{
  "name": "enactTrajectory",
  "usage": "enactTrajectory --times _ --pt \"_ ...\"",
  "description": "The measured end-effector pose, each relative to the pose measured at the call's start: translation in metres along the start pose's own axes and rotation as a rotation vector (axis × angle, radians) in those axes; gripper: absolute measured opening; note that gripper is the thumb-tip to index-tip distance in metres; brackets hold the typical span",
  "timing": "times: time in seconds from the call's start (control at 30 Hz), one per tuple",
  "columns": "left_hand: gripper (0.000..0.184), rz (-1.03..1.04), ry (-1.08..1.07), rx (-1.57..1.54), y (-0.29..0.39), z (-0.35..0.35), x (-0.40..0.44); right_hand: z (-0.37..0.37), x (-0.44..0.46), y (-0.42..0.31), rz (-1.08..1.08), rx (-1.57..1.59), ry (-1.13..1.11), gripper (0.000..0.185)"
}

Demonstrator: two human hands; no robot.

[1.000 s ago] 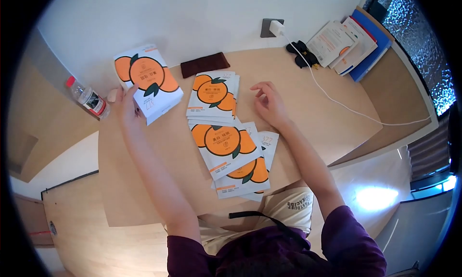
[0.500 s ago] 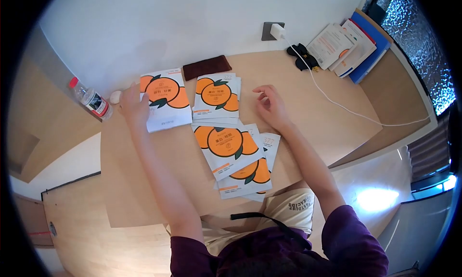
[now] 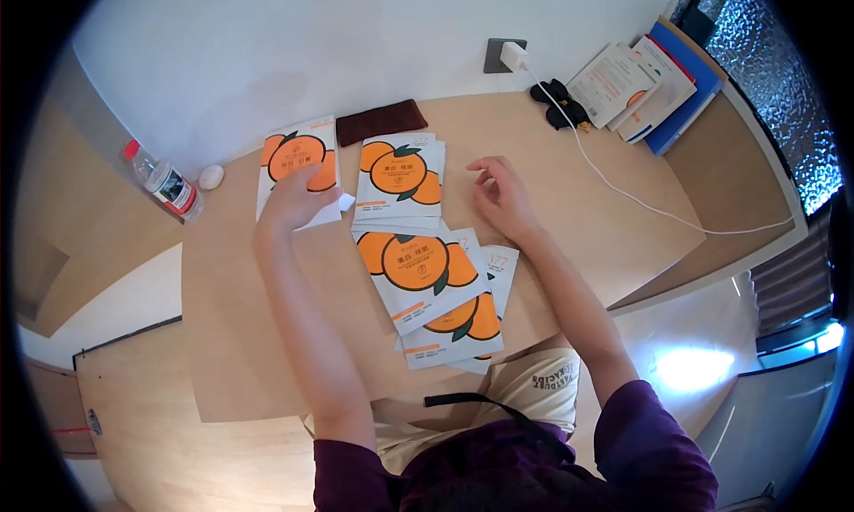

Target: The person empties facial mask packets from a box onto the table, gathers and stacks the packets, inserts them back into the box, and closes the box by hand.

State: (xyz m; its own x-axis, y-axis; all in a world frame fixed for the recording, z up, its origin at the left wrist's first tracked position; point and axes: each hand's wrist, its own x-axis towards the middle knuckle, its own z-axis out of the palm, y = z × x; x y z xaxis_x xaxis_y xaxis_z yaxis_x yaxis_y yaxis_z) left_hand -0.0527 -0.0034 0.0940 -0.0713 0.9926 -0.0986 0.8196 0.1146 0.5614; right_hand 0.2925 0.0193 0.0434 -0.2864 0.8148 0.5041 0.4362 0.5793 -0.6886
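My left hand (image 3: pixel 301 199) lies over the lower front of a white box with orange fruit printed on it (image 3: pixel 286 147). Its thumb and fingers are apart on the box face. A small white edge or flap (image 3: pixel 347 202) shows beside the thumb; what it belongs to is unclear. To the right lies a stack of matching flat sachets (image 3: pixel 399 176), and nearer to me more sachets (image 3: pixel 418 265) overlap in a loose fan. My right hand (image 3: pixel 504 199) rests on the table right of the stack, loosely curled and empty, with a gap between thumb and index finger.
A dark brown pouch (image 3: pixel 382 122) lies by the wall. At the left stand a red-capped bottle (image 3: pixel 169 187) and a small white round object (image 3: pixel 211 177). A white cable (image 3: pixel 614 185) runs from a charger (image 3: pixel 513 56) past black sunglasses (image 3: pixel 559 105) and leaning booklets (image 3: pixel 614 85).
My left hand has moved from the box's left edge onto its lower front. The box has shifted and looks narrower, its lower edge farther from me. My right hand has stayed still.
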Motion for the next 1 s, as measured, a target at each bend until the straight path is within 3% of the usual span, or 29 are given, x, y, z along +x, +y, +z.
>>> enactTrajectory --times 0.17,0.47,0.57,0.63,0.77,0.8,0.93,1.0 --pt "0.074 -0.109 0.095 0.319 0.024 0.011 -0.004 -0.002 -0.001 -0.002 0.025 0.001 -0.022 0.033" --pt "0.067 -0.165 0.104 0.339 0.039 0.012 -0.007 -0.001 -0.001 -0.004 0.054 0.027 -0.025 0.032" --pt "0.061 0.000 0.276 -0.127 0.009 0.013 0.011 0.000 -0.001 -0.002 0.031 0.035 -0.021 0.032" --pt "0.051 0.248 0.578 -0.222 0.052 -0.022 -0.024 0.000 0.000 0.001 -0.006 0.024 -0.017 0.031" --pt "0.043 0.589 0.792 -0.696 0.112 -0.080 -0.094 -0.003 -0.002 -0.002 0.000 0.049 -0.017 0.032" --pt "0.053 0.660 0.701 -0.723 0.102 -0.089 -0.105 -0.003 -0.001 -0.002 0.006 0.041 -0.016 0.033" --pt "0.038 1.335 0.156 -1.139 0.092 -0.099 -0.165 -0.006 0.003 -0.004 -0.097 -0.036 0.065 0.033" --pt "0.038 1.595 -0.259 -0.993 0.098 -0.112 -0.175 -0.008 0.003 -0.004 -0.055 -0.024 0.127 0.032"
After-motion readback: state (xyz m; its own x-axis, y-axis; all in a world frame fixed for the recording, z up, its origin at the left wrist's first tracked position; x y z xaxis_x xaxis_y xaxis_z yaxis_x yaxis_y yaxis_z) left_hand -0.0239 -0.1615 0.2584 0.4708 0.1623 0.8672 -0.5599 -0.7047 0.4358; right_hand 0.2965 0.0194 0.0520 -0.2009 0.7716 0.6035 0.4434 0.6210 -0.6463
